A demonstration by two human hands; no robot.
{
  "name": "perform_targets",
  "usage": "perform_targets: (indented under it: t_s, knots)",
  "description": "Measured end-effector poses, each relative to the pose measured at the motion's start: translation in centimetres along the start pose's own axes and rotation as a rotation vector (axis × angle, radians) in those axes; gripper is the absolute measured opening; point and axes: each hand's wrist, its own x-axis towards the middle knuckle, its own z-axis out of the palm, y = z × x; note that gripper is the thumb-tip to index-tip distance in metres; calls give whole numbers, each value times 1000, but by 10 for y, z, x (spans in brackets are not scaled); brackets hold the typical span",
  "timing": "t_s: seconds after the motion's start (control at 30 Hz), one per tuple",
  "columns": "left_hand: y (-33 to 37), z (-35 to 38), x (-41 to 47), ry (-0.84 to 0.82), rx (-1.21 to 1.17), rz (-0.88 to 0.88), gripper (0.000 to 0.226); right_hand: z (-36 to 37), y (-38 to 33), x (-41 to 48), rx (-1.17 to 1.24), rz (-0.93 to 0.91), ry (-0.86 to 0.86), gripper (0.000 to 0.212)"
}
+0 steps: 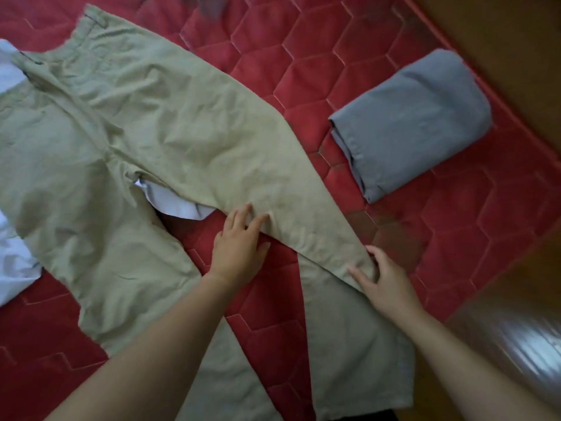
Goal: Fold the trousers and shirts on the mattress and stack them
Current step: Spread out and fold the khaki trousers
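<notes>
A red quilted mattress (303,65), stitched in hexagons, fills most of the view, with a brown wooden floor (501,34) along its right edge. Spread across the mattress lie khaki trousers (136,123), unfolded, waistband at upper left and both legs running toward the lower right and the camera. A white garment (15,259) lies partly beneath them at the left, showing again between the legs. A grey garment (413,117), already folded into a thick rectangle, sits well apart on the mattress near its right edge. The person's left hand (239,241) rests flat, fingers spread, on the inner edge of the upper trouser leg, holding nothing. The right hand (385,278) lies open on that leg's outer edge, fingers splayed across the fabric.
</notes>
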Motion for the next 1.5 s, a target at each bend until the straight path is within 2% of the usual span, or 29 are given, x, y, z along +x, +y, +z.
perform_targets:
  t_s: [0.1,0.2,0.3,0.4,0.53,0.6,0.67,0.73,0.8,0.9,0.97,1.0,1.1,1.17,1.3,1.4,1.5]
  knots:
    - [16,1,-2,63,105,73,54,3,16,-19,85,48,25,56]
    - [39,11,-5,84,122,304,47,6,34,-44,180,72,55,57]
    - [54,25,-2,12,122,472,46,11,60,-67,218,135,118,48]
    - [52,28,6,47,129,515,34,15,77,-80,155,171,160,39]
    - [58,5,7,98,114,592,15,-22,64,-82,90,77,260,33]
    - [66,-21,-3,171,28,614,13,-65,43,-83,59,-7,415,45]
    - [73,-49,-19,251,-33,638,9,-108,18,-93,-32,-157,568,49]
    - [76,-70,-36,260,-24,637,8,-133,-2,-110,-167,-296,633,45]
    - [74,-76,-49,191,14,603,7,-134,-9,-128,-295,-311,567,44]
    - [74,-63,-57,27,99,523,18,-107,14,-145,-341,-149,187,51]
    - [77,-45,-54,12,71,477,28,-87,36,-141,-181,-19,-29,59]
    - [81,-33,-51,39,23,448,31,-78,43,-133,-118,18,-53,61]
    - [95,4,-34,102,-55,343,43,-56,52,-90,-10,25,146,62]
    - [104,28,-17,84,2,278,54,-47,50,-52,11,8,238,61]
    - [116,65,10,10,152,187,70,-31,32,14,-129,-193,249,59]
    - [116,75,10,-4,153,193,68,-24,16,40,-217,-326,233,56]
    - [108,62,8,36,115,240,60,-30,9,51,-271,-374,309,57]
